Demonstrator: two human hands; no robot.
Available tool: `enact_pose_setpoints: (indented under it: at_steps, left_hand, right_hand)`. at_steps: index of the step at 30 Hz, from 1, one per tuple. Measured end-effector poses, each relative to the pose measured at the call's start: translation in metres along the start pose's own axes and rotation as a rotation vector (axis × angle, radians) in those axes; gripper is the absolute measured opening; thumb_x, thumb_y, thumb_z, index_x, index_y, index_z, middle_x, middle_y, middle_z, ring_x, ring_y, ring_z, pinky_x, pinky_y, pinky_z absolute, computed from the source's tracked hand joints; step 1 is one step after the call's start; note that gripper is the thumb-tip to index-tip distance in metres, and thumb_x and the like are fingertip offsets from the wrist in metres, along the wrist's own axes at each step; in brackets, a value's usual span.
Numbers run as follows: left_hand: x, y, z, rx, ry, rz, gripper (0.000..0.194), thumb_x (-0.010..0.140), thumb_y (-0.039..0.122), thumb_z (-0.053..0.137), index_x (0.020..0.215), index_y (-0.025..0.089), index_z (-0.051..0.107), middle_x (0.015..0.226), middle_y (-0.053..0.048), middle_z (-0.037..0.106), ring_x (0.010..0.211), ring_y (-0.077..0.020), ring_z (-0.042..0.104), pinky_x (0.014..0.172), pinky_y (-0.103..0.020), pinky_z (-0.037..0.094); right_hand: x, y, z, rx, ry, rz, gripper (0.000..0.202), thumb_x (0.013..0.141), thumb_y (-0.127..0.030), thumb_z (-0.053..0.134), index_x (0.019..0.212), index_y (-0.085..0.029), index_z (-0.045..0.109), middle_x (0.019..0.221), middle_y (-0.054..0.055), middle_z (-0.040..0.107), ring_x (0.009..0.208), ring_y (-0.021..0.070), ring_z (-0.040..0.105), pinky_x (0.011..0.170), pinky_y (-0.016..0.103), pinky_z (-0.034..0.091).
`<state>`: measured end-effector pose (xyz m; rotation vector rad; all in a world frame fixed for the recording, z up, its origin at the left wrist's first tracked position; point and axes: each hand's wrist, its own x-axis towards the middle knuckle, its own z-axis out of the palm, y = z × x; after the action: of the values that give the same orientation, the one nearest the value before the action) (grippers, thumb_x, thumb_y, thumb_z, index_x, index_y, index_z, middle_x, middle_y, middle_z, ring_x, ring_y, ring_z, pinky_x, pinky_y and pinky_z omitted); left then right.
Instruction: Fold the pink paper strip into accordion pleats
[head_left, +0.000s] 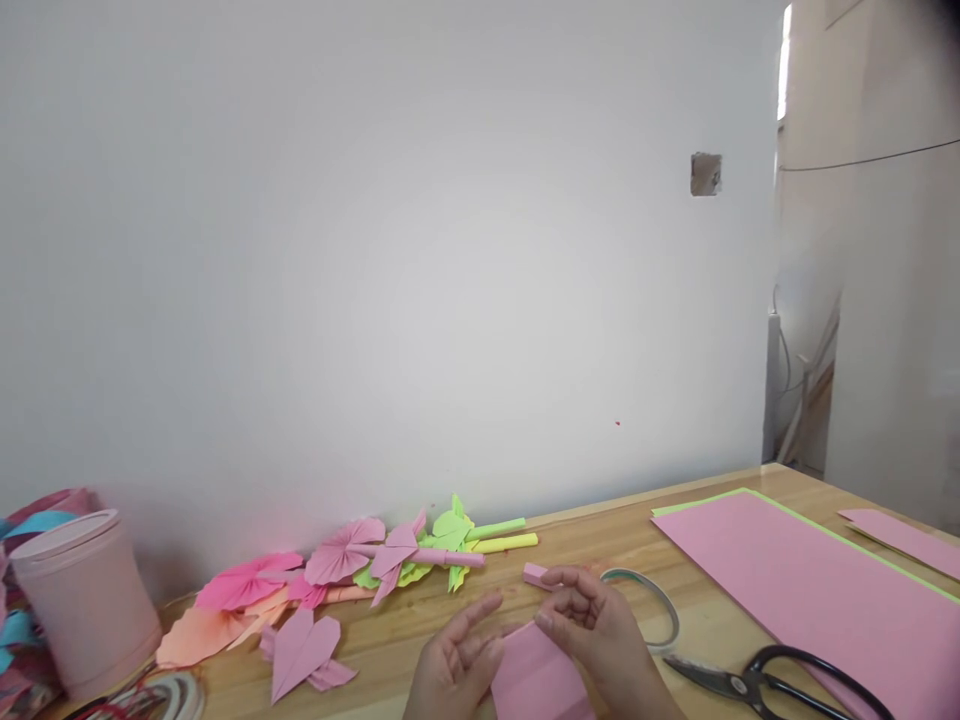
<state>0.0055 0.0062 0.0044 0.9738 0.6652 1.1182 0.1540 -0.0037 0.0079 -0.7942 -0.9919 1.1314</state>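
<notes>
A creased piece of pink paper (pixel 538 678) is held low in front of me, its bottom cut off by the picture's edge. My left hand (pixel 456 660) has its thumb on the paper's left side, while the index finger sticks up free. At the top right corner, my right hand (pixel 596 630) pinches the paper between thumb and curled fingers. Just beyond those fingers lies a small folded strip of pink paper (pixel 535 574). A roll of tape (pixel 667 605) rests on the table right behind my right hand, partly hidden by it.
Black-handled scissors (pixel 750 683) lie at right, partly over large pink sheets (pixel 817 590). Smaller pink pieces (pixel 907 540) are at far right. Along the wall lie colourful paper fans with rolled stems (pixel 450 556) and a folded pink heart (pixel 306 650). A pink canister (pixel 86 605) stands left.
</notes>
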Motion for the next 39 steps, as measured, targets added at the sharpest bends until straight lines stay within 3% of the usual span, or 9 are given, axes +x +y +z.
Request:
enact_pose_setpoints:
  at_steps: [4,11,15,19,22,25,28,33,39]
  left_hand:
    - [0.004,-0.006,-0.001,0.067,0.106,-0.036,0.038,0.043,0.022,0.074,0.078,0.013,0.063,0.065,-0.011,0.071,0.064,-0.0214,0.063,0.06,-0.028,0.045]
    - [0.001,0.005,-0.005,0.087,-0.047,-0.013,0.03,0.053,0.024,0.068,0.079,0.012,0.063,0.071,-0.01,0.07,0.065,-0.0181,0.062,0.064,-0.029,0.046]
    - [0.004,0.009,-0.012,0.106,0.151,-0.004,0.032,0.046,0.023,0.072,0.074,0.012,0.061,0.058,-0.006,0.07,0.058,-0.0177,0.063,0.059,-0.027,0.048]
    - [0.002,0.014,-0.008,0.177,0.338,0.095,0.022,0.049,0.028,0.069,0.063,0.011,0.063,0.051,-0.001,0.068,0.052,-0.0114,0.06,0.053,-0.017,0.046]
    - [-0.001,0.012,0.002,0.166,0.209,0.0,0.028,0.058,0.036,0.061,0.059,0.008,0.064,0.048,-0.003,0.065,0.044,-0.0104,0.057,0.045,-0.017,0.044]
    - [-0.003,0.009,0.008,-0.017,0.133,-0.056,0.019,0.059,0.03,0.063,0.057,0.01,0.063,0.047,0.0,0.061,0.045,-0.0084,0.055,0.046,-0.017,0.043]
    - [-0.005,0.008,0.01,-0.15,0.098,-0.04,0.01,0.057,0.021,0.066,0.055,0.013,0.061,0.041,0.004,0.055,0.041,-0.005,0.049,0.043,-0.014,0.038]
    - [-0.012,0.015,0.018,0.125,-0.034,0.009,0.012,0.06,0.024,0.062,0.055,0.014,0.064,0.045,0.002,0.056,0.047,-0.009,0.05,0.052,-0.02,0.041]
    - [-0.007,0.008,0.013,0.276,0.063,0.088,0.025,0.056,0.024,0.065,0.08,0.02,0.064,0.055,0.002,0.063,0.057,-0.0128,0.056,0.055,-0.02,0.043]
  right_hand:
    - [0.0,0.012,0.001,-0.119,-0.018,-0.025,0.029,0.047,-0.013,0.069,0.073,-0.015,0.058,0.053,-0.003,0.059,0.05,0.0097,0.051,0.047,0.019,0.036]
    - [0.001,0.002,-0.007,-0.107,-0.132,0.012,0.026,0.057,-0.025,0.066,0.081,-0.016,0.061,0.052,-0.004,0.06,0.044,0.0078,0.048,0.047,0.02,0.038]
    - [0.001,-0.01,-0.011,-0.211,-0.113,-0.035,0.028,0.063,-0.031,0.06,0.087,-0.016,0.06,0.069,0.003,0.067,0.066,0.0172,0.059,0.061,0.028,0.046]
    - [-0.008,-0.017,-0.01,-0.583,0.015,-0.376,0.018,0.073,-0.025,0.049,0.088,-0.024,0.06,0.089,0.004,0.065,0.082,0.0199,0.058,0.073,0.028,0.045]
    - [-0.016,-0.019,-0.003,-0.819,-0.242,-0.741,0.035,0.072,-0.016,0.051,0.104,-0.031,0.05,0.092,0.002,0.065,0.081,0.0178,0.059,0.071,0.024,0.045]
    - [-0.019,-0.016,0.006,-0.899,-0.497,-0.911,0.043,0.073,-0.013,0.05,0.113,-0.027,0.042,0.094,0.005,0.064,0.086,0.0173,0.057,0.076,0.024,0.044]
    - [-0.017,-0.012,0.009,-0.973,-0.571,-0.867,0.033,0.073,-0.016,0.051,0.104,-0.024,0.051,0.087,0.005,0.066,0.082,0.0174,0.058,0.075,0.025,0.044]
    - [-0.014,-0.006,0.001,-0.866,-0.089,-0.574,0.039,0.066,-0.03,0.057,0.103,-0.021,0.05,0.101,0.009,0.059,0.093,0.0247,0.051,0.08,0.035,0.04]
    - [-0.014,0.002,0.007,-0.893,-0.223,-0.216,0.026,0.068,-0.033,0.051,0.054,-0.013,0.058,0.049,0.002,0.056,0.049,0.0159,0.05,0.044,0.023,0.036]
